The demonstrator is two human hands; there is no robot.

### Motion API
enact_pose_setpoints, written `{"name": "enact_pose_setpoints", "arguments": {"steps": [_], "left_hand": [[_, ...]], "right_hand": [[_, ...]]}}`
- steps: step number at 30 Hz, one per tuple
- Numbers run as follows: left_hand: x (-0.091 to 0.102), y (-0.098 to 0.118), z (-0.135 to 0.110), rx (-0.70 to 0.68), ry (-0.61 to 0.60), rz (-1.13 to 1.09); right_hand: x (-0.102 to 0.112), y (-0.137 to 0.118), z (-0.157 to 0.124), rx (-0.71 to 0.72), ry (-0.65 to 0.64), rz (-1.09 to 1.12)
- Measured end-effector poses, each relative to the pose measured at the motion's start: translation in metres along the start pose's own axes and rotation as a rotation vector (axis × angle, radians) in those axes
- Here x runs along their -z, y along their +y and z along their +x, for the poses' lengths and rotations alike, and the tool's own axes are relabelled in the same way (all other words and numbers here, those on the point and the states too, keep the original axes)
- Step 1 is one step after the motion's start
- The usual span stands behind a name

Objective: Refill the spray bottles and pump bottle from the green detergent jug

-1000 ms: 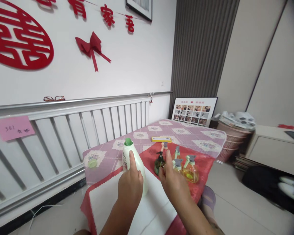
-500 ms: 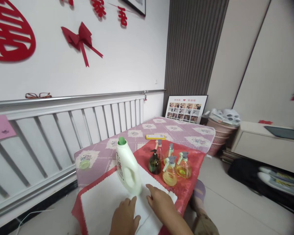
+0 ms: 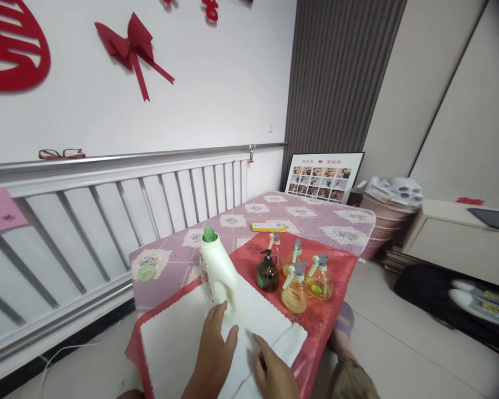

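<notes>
Pale jug [image 3: 219, 271] stands on a white sheet [image 3: 170, 343] near the middle of the view, a green spout [image 3: 209, 235] in its mouth and its printed side turned left. From the left, a red cut-out [image 3: 14, 50] hangs on the wall [image 3: 216, 88], a pink note [image 3: 2, 210] is fixed to the slatted radiator [image 3: 156, 199], glasses [image 3: 61, 153] rest on the pipe [image 3: 149, 154] above it, and a red bow [image 3: 133, 50] hangs higher up. A green cap [image 3: 146, 273] lies on the left end of the purple tablecloth [image 3: 301, 211], apart from the jug. Next comes the left hand [image 3: 214, 349], its thumb and fingers held wide, close to the jug's lower part; whether a fingertip touches it is hard to tell from this angle. To its right, the right hand [image 3: 274, 368] is free, index finger stretched out above the white sheet, the others curled in. Beyond it, a dark pump bottle [image 3: 268, 274] stands on a red cloth [image 3: 318, 321] beside clear pump bottles [image 3: 294, 295] with grey heads, and a yellow case [image 3: 268, 227] lies behind them. Farther right are a photo board [image 3: 322, 177], pink baskets [image 3: 378, 230] and shoes [image 3: 482, 302]
</notes>
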State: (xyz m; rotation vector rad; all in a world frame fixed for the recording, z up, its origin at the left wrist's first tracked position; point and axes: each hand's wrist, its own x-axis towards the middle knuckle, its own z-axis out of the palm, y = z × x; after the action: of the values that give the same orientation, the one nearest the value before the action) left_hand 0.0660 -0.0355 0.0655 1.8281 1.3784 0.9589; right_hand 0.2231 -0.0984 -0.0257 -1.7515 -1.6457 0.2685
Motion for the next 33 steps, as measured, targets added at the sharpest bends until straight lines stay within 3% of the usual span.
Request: {"name": "enact_pose_setpoints", "arguments": {"steps": [3, 7, 13, 18, 26, 33], "left_hand": [[-0.007, 0.015, 0.018, 0.072, 0.058, -0.138], [-0.019, 0.022, 0.032, 0.157, 0.036, -0.306], [-0.031, 0.025, 0.044, 0.076, 0.062, -0.371], [-0.035, 0.025, 0.054, 0.100, 0.100, -0.365], [-0.020, 0.032, 0.045, 0.202, 0.118, -0.365], [-0.015, 0.043, 0.025, 0.174, 0.082, -0.411]], "right_hand": [[-0.001, 0.004, -0.002, 0.028, 0.044, 0.004], [0.001, 0.001, -0.002, 0.091, 0.034, -0.044], [0.004, -0.008, -0.002, 0.126, 0.061, -0.072], [0.004, -0.009, -0.003, 0.124, 0.060, -0.059], [0.003, -0.010, -0.004, 0.107, 0.072, -0.038], [0.005, -0.012, -0.005, 0.074, 0.083, -0.003]]}}
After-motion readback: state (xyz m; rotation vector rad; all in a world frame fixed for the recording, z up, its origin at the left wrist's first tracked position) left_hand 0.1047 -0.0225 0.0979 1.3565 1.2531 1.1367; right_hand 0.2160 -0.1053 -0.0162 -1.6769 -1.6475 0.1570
